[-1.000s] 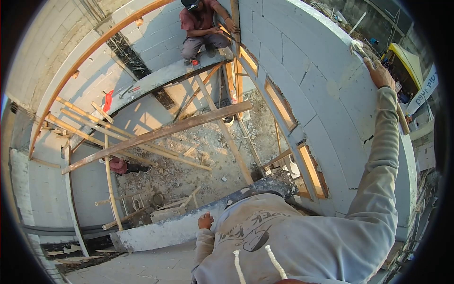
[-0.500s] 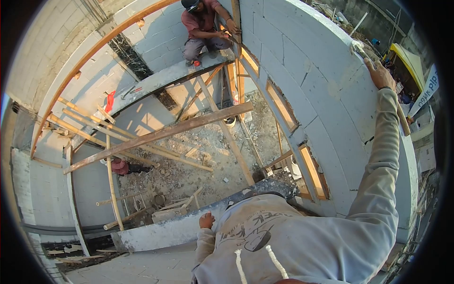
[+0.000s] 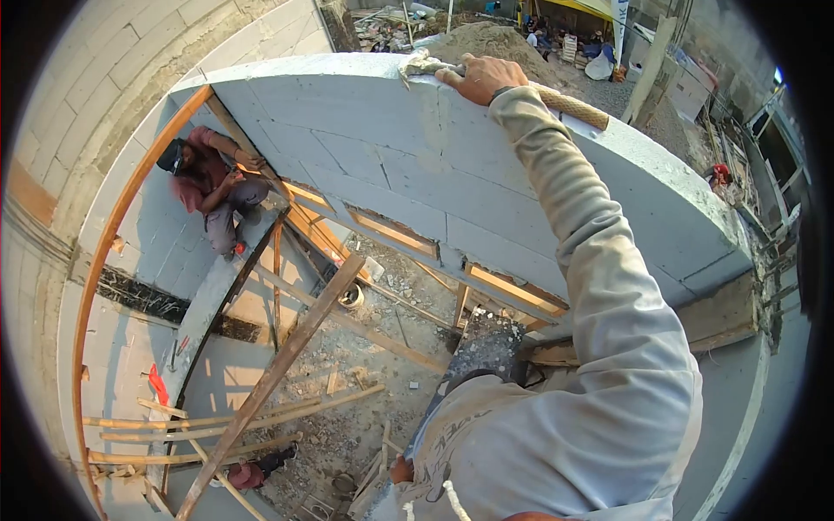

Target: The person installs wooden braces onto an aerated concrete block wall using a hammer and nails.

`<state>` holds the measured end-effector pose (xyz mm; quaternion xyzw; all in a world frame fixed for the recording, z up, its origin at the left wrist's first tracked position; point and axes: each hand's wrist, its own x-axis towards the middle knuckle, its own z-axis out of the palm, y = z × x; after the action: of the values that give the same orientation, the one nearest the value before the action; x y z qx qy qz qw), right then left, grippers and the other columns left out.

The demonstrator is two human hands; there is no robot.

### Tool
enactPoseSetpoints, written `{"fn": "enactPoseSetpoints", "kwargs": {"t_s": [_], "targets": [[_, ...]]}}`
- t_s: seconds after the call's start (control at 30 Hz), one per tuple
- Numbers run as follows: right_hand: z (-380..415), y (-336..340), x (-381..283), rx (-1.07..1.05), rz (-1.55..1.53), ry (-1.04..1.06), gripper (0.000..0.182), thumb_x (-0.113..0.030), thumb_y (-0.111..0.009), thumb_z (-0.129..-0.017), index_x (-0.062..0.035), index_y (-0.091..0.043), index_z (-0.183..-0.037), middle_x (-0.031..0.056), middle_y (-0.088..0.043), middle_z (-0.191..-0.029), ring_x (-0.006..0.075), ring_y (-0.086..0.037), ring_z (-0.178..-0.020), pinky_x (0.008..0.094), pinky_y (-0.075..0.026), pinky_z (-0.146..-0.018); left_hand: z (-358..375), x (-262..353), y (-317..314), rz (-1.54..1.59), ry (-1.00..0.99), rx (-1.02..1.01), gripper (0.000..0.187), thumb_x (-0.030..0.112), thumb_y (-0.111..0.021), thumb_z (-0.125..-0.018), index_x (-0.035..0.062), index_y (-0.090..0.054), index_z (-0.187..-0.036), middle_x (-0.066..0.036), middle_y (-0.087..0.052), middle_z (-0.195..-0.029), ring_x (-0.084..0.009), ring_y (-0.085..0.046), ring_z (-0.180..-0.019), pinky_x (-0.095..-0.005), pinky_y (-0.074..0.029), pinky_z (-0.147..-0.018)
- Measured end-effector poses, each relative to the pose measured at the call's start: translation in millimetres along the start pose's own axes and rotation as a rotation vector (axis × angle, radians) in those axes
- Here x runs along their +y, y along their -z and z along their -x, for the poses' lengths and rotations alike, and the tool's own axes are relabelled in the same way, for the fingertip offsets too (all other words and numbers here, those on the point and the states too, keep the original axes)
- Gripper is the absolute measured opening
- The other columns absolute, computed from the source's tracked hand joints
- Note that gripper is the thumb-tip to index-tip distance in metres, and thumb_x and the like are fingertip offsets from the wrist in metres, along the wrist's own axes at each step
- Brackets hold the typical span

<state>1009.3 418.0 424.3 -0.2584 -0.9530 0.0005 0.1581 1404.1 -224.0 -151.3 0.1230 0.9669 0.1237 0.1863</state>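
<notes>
My right hand rests on the top edge of the grey block wall, its fingers closed round a hammer with a long, light-brown handle. The hammer's pale, dirty metal head sticks out to the left of the hand and lies along the wall top. Low in the view, beside my sweatshirt, only a small part of my left hand shows. Its fingers are mostly hidden, and I cannot make out anything in it.
A co-worker crouches on a ledge in the left corner; another person is far below. A wooden plank and bamboo poles span the drop to the rubble floor. Beyond the wall lies a sand heap.
My view has turned right, so the wall top and my right hand now appear nearer the upper middle. The hammer stays in that hand. My left hand has become mostly hidden by my body.
</notes>
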Motion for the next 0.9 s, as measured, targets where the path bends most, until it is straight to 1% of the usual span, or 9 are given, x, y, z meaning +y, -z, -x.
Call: {"fn": "enactPoseSetpoints", "kwargs": {"t_s": [0.1, 0.13, 0.2, 0.3, 0.37, 0.5, 0.63, 0.73, 0.9], "targets": [[3, 3, 1, 0.019, 0.009, 0.026, 0.07, -0.068, -0.036, -0.089, -0.0081, -0.06, -0.116, 0.0165, -0.068, -0.103, 0.0303, -0.065, -0.098, 0.0438, -0.052, -0.081, -30, -2, 17, 0.274, 0.166, -0.12, 0.032, 0.035, -0.057, -0.087, 0.0046, -0.053, -0.096, -0.012, -0.064, -0.079, -0.0287, -0.063, -0.067, -0.0403, -0.045, -0.051], [2, 1, 2, 0.025, 0.011, 0.024, 0.07, -0.068, -0.036, -0.089, -0.0074, -0.06, -0.115, 0.0169, -0.068, -0.103, 0.0302, -0.065, -0.098, 0.0439, -0.052, -0.08, -43, -2, 23, 0.569, 0.337, -0.164, 0.032, 0.036, -0.057, -0.087, 0.0049, -0.053, -0.097, -0.012, -0.065, -0.08, -0.0293, -0.064, -0.069, -0.0411, -0.045, -0.053], [0, -1, 4, 0.019, 0.003, 0.019, 0.07, -0.068, -0.036, -0.089, -0.0066, -0.059, -0.116, 0.0172, -0.067, -0.103, 0.0303, -0.065, -0.098, 0.044, -0.052, -0.08, -68, 4, 35, 1.131, 0.729, -0.149, 0.033, 0.036, -0.057, -0.087, 0.0054, -0.054, -0.099, -0.012, -0.066, -0.083, -0.0305, -0.064, -0.072, -0.0427, -0.046, -0.055], [0, 0, 4, 0.016, -0.015, 0.036, 0.071, -0.067, -0.037, -0.089, -0.0054, -0.059, -0.116, 0.0176, -0.067, -0.103, 0.0304, -0.065, -0.098, 0.044, -0.052, -0.08, -96, 8, 43, 1.41, 0.842, -0.129, 0.034, 0.036, -0.057, -0.087, 0.0061, -0.055, -0.102, -0.013, -0.068, -0.087, -0.0323, -0.066, -0.077, -0.0451, -0.048, -0.059], [2, 2, 4, 0.006, -0.03, 0.041, 0.07, -0.066, -0.037, -0.089, -0.0046, -0.059, -0.116, 0.0176, -0.067, -0.103, 0.0304, -0.065, -0.099, 0.0435, -0.052, -0.081, -111, 13, 43, 1.452, 0.836, -0.146, 0.035, 0.037, -0.057, -0.086, 0.0065, -0.055, -0.104, -0.013, -0.069, -0.09, -0.0335, -0.066, -0.08, -0.0467, -0.048, -0.062], [2, 0, 4, 0.006, -0.037, 0.038, 0.07, -0.066, -0.038, -0.089, -0.0056, -0.059, -0.117, 0.0176, -0.067, -0.104, 0.0303, -0.065, -0.1, 0.0429, -0.052, -0.081, -112, 53, 72, 1.268, 0.809, -0.198, 0.038, 0.037, -0.058, -0.086, 0.0042, -0.056, -0.104, -0.013, -0.069, -0.093, -0.0338, -0.066, -0.08, -0.0463, -0.049, -0.064], [7, 7, 2, -0.037, -0.052, 0.017, 0.065, -0.06, -0.04, -0.091, -0.0049, -0.057, -0.121, 0.0167, -0.066, -0.108, 0.028, -0.063, -0.104, 0.0421, -0.049, -0.086, -113, 68, 79, 1.237, 0.8, -0.2, 0.038, 0.036, -0.057, -0.086, 0.0022, -0.056, -0.102, -0.013, -0.067, -0.089, -0.0308, -0.065, -0.075, -0.043, -0.046, -0.058], [4, 6, 3, -0.028, -0.036, 0.032, 0.069, -0.064, -0.038, -0.09, -0.0064, -0.057, -0.122, 0.017, -0.067, -0.105, 0.0297, -0.064, -0.102, 0.0423, -0.052, -0.083, -115, 74, 82, 1.207, 0.79, -0.202, 0.038, 0.036, -0.055, -0.087, 0.0007, -0.057, -0.1, -0.014, -0.066, -0.086, -0.0287, -0.064, -0.072, -0.0405, -0.044, -0.054], [6, 6, 3, -0.026, -0.042, 0.042, 0.069, -0.064, -0.038, -0.09, -0.006, -0.058, -0.121, 0.0171, -0.066, -0.107, 0.0291, -0.064, -0.103, 0.0428, -0.051, -0.084, -115, 77, 86, 1.092, 0.718, -0.214, 0.039, 0.035, -0.053, -0.088, -0.0018, -0.058, -0.097, -0.014, -0.065, -0.082, -0.025, -0.063, -0.066, -0.0363, -0.041, -0.048]]}}
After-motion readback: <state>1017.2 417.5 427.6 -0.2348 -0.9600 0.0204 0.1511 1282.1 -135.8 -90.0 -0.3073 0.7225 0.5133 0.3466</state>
